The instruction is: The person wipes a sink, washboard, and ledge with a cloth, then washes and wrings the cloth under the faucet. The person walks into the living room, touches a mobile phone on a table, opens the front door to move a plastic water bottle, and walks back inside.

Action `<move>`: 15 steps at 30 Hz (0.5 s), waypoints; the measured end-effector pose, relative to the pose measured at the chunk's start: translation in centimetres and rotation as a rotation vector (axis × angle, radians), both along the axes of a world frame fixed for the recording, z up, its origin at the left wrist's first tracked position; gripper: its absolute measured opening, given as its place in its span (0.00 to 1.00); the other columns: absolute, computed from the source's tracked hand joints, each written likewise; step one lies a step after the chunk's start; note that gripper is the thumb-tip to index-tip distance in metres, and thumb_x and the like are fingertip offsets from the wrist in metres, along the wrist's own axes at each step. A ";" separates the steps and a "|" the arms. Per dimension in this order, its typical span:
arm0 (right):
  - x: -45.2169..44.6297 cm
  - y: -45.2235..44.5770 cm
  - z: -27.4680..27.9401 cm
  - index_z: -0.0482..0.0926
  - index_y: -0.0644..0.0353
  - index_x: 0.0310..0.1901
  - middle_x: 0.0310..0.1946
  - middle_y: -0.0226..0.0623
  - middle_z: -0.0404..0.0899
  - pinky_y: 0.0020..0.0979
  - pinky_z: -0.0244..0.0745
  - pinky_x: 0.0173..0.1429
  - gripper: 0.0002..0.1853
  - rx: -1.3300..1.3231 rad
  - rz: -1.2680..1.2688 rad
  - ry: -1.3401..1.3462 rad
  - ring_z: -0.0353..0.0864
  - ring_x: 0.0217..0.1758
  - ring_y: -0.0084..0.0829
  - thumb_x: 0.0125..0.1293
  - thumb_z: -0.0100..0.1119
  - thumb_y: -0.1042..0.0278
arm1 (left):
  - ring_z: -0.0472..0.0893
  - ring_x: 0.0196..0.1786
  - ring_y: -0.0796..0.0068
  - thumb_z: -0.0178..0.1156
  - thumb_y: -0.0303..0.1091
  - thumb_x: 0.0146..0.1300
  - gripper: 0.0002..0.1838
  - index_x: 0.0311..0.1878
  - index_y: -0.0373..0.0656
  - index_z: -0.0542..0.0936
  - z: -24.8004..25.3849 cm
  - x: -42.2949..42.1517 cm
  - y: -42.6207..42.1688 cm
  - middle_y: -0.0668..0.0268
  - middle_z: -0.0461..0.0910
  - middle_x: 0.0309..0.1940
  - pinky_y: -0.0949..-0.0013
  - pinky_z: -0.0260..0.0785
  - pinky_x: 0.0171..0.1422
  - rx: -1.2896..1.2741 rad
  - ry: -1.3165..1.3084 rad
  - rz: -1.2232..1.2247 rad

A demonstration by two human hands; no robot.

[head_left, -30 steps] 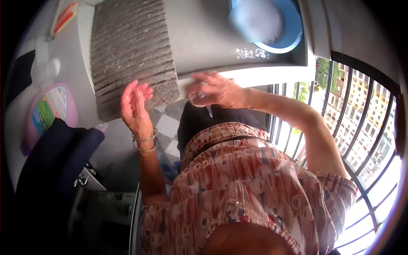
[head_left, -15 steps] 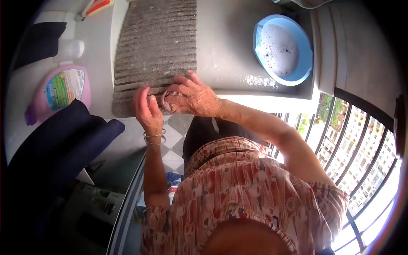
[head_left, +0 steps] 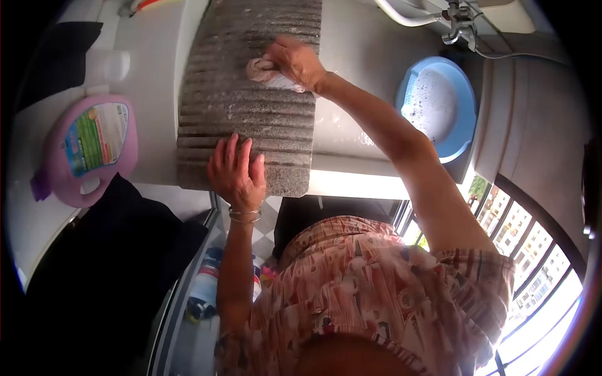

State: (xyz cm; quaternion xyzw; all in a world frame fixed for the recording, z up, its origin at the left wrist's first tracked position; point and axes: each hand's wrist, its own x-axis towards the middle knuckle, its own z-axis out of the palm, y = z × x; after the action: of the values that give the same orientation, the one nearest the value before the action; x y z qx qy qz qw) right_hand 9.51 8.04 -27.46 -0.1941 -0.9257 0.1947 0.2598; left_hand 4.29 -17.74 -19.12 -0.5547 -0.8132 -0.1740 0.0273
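Observation:
My right hand (head_left: pixel 296 62) is closed on a small, bunched-up pale cloth (head_left: pixel 276 78), which lies against the ridged grey stone washboard (head_left: pixel 257 116). Blur hides some of its fingertips. Nearer my body, my left hand (head_left: pixel 238 175) rests flat on the lower end of the washboard with fingers spread and nothing in it. Thin bangles circle that wrist.
A blue basin (head_left: pixel 467 119) of sudsy water stands in the sink at the right, below a metal tap (head_left: pixel 461 28). At the left are a pink detergent bottle (head_left: pixel 59 144) and dark fabric (head_left: pixel 119 244). Railings (head_left: pixel 539 232) run along the lower right.
My right hand has moved up the washboard with the cloth, away from my left hand. My left hand now lies flat on the board's near end. The view has shifted.

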 end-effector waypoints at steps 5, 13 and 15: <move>1.1 -3.5 3.2 0.74 0.60 0.33 0.32 0.39 0.73 0.36 0.74 0.34 0.19 -0.316 0.028 -0.230 0.78 0.35 0.39 0.55 0.57 0.48 | 0.69 0.54 0.59 0.57 0.41 0.53 0.17 0.47 0.50 0.75 0.6 -0.2 -0.1 0.67 0.72 0.51 0.56 0.58 0.56 -0.024 0.013 0.007; 0.2 -3.8 14.7 0.76 0.62 0.35 0.35 0.37 0.76 0.30 0.74 0.34 0.16 -1.815 0.041 0.121 0.75 0.33 0.27 0.59 0.57 0.55 | 0.69 0.55 0.57 0.54 0.36 0.56 0.24 0.56 0.42 0.66 0.3 0.3 -0.6 0.60 0.71 0.52 0.56 0.56 0.58 0.040 -0.074 0.094; 0.2 -3.9 10.5 0.73 0.60 0.47 0.40 0.41 0.74 0.33 0.72 0.45 0.18 -1.026 0.325 -0.201 0.74 0.43 0.31 0.60 0.56 0.57 | 0.69 0.55 0.56 0.53 0.35 0.57 0.24 0.58 0.41 0.64 0.1 0.3 -0.6 0.58 0.70 0.52 0.56 0.56 0.58 0.112 -0.118 0.124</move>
State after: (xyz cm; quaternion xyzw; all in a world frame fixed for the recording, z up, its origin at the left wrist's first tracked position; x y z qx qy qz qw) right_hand 9.72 4.16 -16.92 -0.1679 -0.7503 0.6394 0.0086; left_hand 4.55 -18.31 -19.00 -0.4897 -0.8351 -0.2497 0.0212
